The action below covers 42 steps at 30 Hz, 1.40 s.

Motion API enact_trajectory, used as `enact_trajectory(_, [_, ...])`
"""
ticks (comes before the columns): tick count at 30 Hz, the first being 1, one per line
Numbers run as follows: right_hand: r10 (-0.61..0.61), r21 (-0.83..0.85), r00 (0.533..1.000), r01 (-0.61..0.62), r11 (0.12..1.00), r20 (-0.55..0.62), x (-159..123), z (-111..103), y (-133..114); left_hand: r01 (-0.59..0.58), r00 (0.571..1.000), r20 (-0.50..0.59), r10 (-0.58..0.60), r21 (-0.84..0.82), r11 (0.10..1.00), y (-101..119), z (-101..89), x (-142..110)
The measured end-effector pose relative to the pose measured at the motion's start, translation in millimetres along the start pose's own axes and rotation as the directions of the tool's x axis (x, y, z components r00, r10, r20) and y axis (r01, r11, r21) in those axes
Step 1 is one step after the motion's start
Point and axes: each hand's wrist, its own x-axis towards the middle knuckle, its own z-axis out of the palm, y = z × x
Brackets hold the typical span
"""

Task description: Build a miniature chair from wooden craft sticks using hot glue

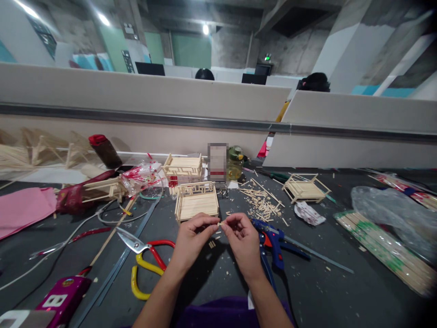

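Above the dark table, my left hand [194, 238] and my right hand [244, 243] meet at the fingertips. Both pinch a tiny pale piece of wooden stick [220, 224], mostly covered by the fingers. Just behind them stands a small bed-like frame of wooden sticks [197, 203]. A few short cut stick pieces [212, 244] lie on the table below the hands. To the right of my right hand rests a blue glue gun [277, 243]. Scissors with red and yellow handles [146, 253] lie open left of my left hand.
Behind are another stick model [184, 165] and a green-lidded bottle [235, 164]. Loose stick offcuts [261, 202] are heaped beside a third model [305, 189]. Bagged sticks [385, 250] lie at right. Cables, metal strips [124, 259] and a purple device [63, 298] occupy the left.
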Motion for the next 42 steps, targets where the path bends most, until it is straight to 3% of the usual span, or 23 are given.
enact_trajectory(7, [-0.025,-0.014,1.000,0.025,1.000,-0.014,-1,1,-1,0.193,0.980,-0.016,-0.200,-0.190,0.963,-2,1.7,-2])
enact_trajectory(19, [-0.135,-0.144,0.990,0.129,0.981,-0.034,-5,3,2,0.249,0.965,-0.017,-0.263,-0.268,0.931,2,4.1,-1])
enact_trajectory(29, [-0.358,-0.400,0.933,0.336,0.852,0.022,-10,7,1,0.271,0.957,0.007,-0.291,-0.380,0.884,0,1.5,-2])
enact_trajectory(33, [-0.411,-0.421,0.910,0.391,0.818,0.047,-10,8,0,0.257,0.962,0.003,-0.274,-0.360,0.897,1,1.1,-2])
enact_trajectory(42, [-0.397,-0.359,0.915,0.393,0.847,0.064,-12,7,-4,0.236,0.967,-0.015,-0.256,-0.343,0.909,1,0.3,-1])
